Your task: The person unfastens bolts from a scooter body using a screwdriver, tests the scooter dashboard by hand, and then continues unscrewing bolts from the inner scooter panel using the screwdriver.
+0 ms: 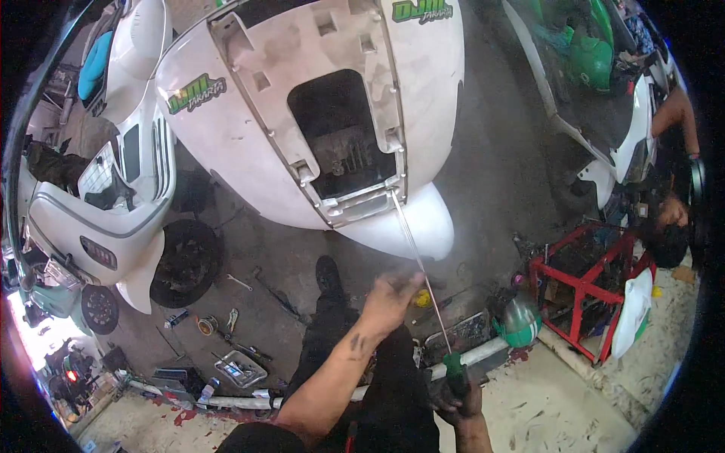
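Observation:
A long screwdriver with a slim metal shaft (423, 270) reaches up from my lap to a white scooter body (264, 162). Its tip is at the lower right corner of the panel frame, below a dark rectangular opening (329, 128). My right hand (462, 404) is closed round the green handle (455, 370). Beside the middle of the shaft is my left hand (394, 298), its fingers smeared by motion; whether they touch the shaft I cannot make out. Behind the shaft shows a white fender (432, 228).
A second white scooter (98, 204) and a tyre (185, 264) stand left. A wrench (240, 282) and a metal tray (242, 368) lie on the floor. Rightward are a green-and-white helmet (521, 321), a red metal frame (581, 287) and another person (671, 211). A pale pipe (483, 352) crosses near my legs.

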{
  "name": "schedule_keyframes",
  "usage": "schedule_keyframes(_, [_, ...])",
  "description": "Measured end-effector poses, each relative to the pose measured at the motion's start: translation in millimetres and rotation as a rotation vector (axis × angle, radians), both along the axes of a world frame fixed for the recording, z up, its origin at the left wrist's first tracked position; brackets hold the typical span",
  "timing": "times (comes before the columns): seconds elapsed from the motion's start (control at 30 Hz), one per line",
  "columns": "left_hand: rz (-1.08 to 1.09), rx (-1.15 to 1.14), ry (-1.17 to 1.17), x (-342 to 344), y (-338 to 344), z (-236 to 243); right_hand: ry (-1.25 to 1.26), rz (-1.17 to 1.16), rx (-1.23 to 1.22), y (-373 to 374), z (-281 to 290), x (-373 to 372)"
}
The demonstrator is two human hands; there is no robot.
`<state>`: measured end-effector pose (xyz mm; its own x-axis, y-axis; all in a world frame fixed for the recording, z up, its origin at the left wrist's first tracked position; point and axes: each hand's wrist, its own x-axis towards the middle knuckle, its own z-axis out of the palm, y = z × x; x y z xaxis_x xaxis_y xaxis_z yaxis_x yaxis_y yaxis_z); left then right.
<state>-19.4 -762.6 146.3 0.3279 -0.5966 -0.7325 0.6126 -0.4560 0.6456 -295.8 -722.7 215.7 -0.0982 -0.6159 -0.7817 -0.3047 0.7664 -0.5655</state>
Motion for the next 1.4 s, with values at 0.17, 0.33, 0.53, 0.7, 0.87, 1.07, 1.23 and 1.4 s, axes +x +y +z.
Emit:
schedule_keyframes(0.17, [-0.037, 0.016, -0.045, -0.2, 4.5, -4.9, 0.041, 0.291, -0.514, 31.5, -14.5, -0.8])
schedule_keyframes(0.33, [-0.078, -0.01, -0.147, 1.9, 8.8, -19.8, -0.102, 0.084, -0.172, 26.9, -23.2, -11.7])
schedule_keyframes(0.53, [-0.156, -0.064, -0.066, 0.4, 18.5, -16.6, -0.089, 0.028, -0.278, 20.6, -16.3, 2.8])
schedule_keyframes(0.7, [-0.083, -0.023, -0.083, -5.2, 12.7, -1.2, 0.189, 0.6, -0.673, 25.9, -17.5, 1.6])
schedule_keyframes(0.87, [-0.135, -0.12, -0.105, 2.5, 13.8, -8.2, -0.272, -0.203, 0.452, 3.1, -16.7, -6.2])
schedule_keyframes(1.07, [-0.103, -0.087, -0.205, -7.5, 13.3, -13.8, 0.149, 0.415, -0.573, 14.5, -8.3, 22.7])
schedule_keyframes(1.23, [0.02, -0.105, 0.01, -2.1, 15.9, -11.5, -0.502, -0.285, 0.587, -8.7, -0.1, 13.0])
schedule_keyframes(1.4, [-0.068, -0.059, -0.075, 0.8, 12.1, -6.8, -0.093, 0.176, -0.298, 14.7, -1.5, 30.6])
